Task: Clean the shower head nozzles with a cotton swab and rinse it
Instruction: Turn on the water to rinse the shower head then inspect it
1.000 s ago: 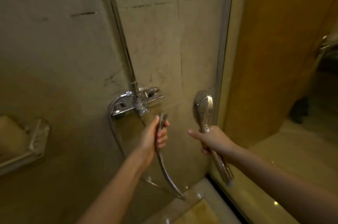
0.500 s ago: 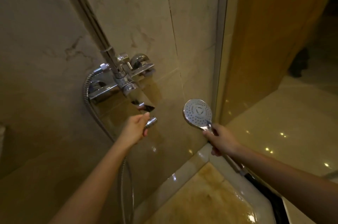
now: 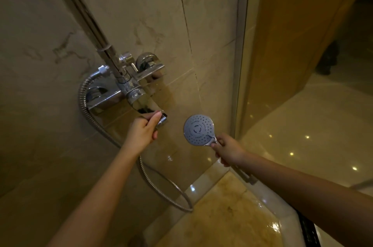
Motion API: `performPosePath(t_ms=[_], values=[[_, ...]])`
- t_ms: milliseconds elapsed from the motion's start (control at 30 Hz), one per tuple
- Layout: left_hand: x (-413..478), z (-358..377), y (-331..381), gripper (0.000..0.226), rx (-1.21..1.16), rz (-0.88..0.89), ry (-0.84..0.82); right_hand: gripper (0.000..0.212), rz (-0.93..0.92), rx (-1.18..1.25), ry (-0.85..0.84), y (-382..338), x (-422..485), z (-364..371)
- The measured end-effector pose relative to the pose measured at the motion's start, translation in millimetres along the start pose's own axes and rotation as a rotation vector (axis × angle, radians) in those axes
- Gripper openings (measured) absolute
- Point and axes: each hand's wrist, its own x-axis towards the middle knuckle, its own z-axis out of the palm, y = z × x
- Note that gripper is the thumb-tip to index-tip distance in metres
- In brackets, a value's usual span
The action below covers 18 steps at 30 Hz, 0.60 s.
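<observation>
Nearest us, the wet stone floor (image 3: 218, 218) gleams amber below the mixer tap (image 3: 129, 87). The ribbed metal hose (image 3: 81, 95) arcs from the tap's left end, drops behind the left forearm and loops toward that floor. Left hand (image 3: 141, 132) next: its fingers are curled tight round the tip of the flat chrome spout (image 3: 145, 105) jutting down from the tap. The right hand (image 3: 228, 151), lower and right of the tap, clasps the handle of the shower head (image 3: 198, 130). The head's round grey face is turned our way, dotted with rings of nozzle holes. Above the tap, a polished riser pipe (image 3: 88, 14) climbs the veined marble wall (image 3: 151, 4). Right of the tap stands a metal door frame (image 3: 240, 45).
</observation>
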Motion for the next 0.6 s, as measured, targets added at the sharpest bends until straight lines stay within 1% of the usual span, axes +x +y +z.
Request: performPosePath(t_ms=[100,167,433,600], values=[[3,-4,3,0.023,0.073,0.023,-0.026,0.037,0.01,0.058,-0.028,-9,1,5],[2,-5,3,0.022,0.102,0.039,-0.017,0.039,0.008,0.116,-0.023,-13,1,10],[-9,-5,13,0.028,0.147,0.03,-0.033,0.038,0.019,0.168,-0.048,-18,-8,19],[-14,-6,21,0.04,0.179,0.01,-0.03,0.035,0.005,0.195,-0.047,-21,-15,15]])
